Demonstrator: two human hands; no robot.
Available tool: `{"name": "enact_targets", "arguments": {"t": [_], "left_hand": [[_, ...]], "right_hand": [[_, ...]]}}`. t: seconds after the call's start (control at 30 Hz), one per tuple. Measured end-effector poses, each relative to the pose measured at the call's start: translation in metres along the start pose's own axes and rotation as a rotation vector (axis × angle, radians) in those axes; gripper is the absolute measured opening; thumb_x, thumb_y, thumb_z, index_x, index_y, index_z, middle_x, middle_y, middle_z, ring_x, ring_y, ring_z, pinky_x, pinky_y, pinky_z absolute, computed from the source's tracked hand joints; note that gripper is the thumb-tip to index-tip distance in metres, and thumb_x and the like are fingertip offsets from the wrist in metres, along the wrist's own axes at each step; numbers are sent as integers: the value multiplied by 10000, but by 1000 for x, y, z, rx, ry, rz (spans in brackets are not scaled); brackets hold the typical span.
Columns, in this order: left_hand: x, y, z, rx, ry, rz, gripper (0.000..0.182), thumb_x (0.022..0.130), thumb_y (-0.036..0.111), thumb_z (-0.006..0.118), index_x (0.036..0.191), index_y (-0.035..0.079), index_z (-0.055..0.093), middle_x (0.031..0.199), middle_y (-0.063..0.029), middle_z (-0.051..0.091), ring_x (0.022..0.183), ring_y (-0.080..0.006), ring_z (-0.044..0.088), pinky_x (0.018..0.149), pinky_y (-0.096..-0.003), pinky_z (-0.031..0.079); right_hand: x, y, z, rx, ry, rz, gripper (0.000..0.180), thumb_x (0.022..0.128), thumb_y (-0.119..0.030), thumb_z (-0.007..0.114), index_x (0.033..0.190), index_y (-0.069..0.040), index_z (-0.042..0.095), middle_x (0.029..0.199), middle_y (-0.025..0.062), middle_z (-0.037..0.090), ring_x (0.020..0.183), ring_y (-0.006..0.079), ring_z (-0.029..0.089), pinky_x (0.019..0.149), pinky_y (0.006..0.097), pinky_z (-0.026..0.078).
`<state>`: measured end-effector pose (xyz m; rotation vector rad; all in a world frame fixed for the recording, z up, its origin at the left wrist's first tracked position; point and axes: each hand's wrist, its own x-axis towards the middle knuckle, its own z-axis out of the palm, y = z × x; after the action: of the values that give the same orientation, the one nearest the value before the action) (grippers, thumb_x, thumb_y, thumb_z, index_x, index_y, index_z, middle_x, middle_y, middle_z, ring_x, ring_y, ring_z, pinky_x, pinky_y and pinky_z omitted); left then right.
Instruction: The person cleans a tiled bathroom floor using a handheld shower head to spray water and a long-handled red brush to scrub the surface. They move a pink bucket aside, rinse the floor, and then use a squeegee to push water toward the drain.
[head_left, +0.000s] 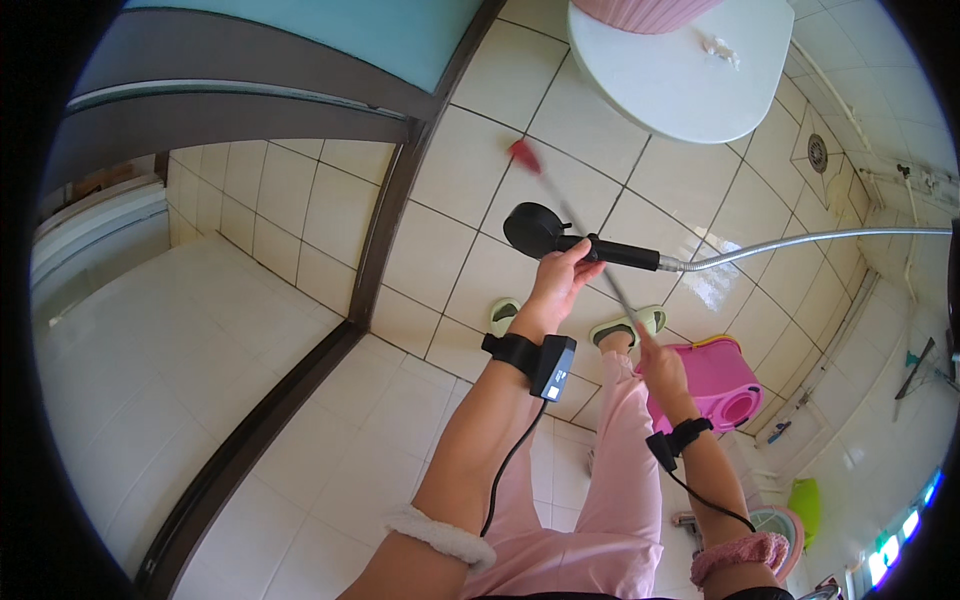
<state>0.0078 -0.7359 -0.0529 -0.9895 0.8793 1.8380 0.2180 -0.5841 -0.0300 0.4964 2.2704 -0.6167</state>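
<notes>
My left hand (559, 281) is closed around the handle of a black handheld shower head (534, 229). A silver metal hose (795, 240) runs from its handle to the right edge. My right hand (663, 367) grips a long thin grey rod (622, 292) with a blurred red head (526, 156). The rod slants up and to the left, crossing the shower handle near my left fingers; whether they touch, I cannot tell. The red head is over the floor tiles, beyond the shower head. No water spray can be made out.
A pink plastic bucket (705, 375) stands beside my right foot. A white rounded tabletop (682, 82) holds a pink pleated object and a crumpled white scrap. Dark door frame (390, 202) at left; floor drain (817, 153) at upper right. Wet-looking shine marks the tiles (709, 277).
</notes>
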Motion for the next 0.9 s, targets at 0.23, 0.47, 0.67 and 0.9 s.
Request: {"name": "enact_targets", "arguments": {"t": [0.23, 0.47, 0.67, 0.9], "left_hand": [[-5, 4, 0, 27, -8, 29, 206, 881, 136, 629, 937, -54, 569, 920, -135, 603, 860, -230, 626, 803, -307, 563], [-9, 6, 5, -29, -14, 24, 216, 894, 141, 609, 973, -52, 552, 936, -147, 598, 902, -252, 620, 819, -304, 553], [-1, 0, -7, 9, -10, 34, 242, 894, 159, 618, 986, -56, 558, 954, -149, 597, 908, -248, 617, 841, -317, 543], [-2, -1, -11, -48, 85, 89, 240, 901, 161, 610, 999, -51, 557, 959, -138, 597, 915, -244, 613, 870, -336, 532]], "right_hand": [[81, -21, 0, 129, 356, -64, 406, 926, -183, 477, 1331, -213, 469, 653, 215, 606, 589, 401, 601, 530, 502, 484], [14, -17, -6, -13, 111, -51, 468, 927, -182, 472, 1387, -225, 391, 644, 212, 604, 577, 391, 608, 504, 503, 478], [59, -22, -11, -43, 317, -77, 494, 922, -180, 469, 1399, -259, 364, 656, 198, 614, 577, 383, 612, 511, 496, 484], [-1, -27, 3, -83, -137, -20, 551, 907, -178, 483, 1431, -216, 318, 666, 192, 621, 563, 350, 624, 504, 468, 496]]}}
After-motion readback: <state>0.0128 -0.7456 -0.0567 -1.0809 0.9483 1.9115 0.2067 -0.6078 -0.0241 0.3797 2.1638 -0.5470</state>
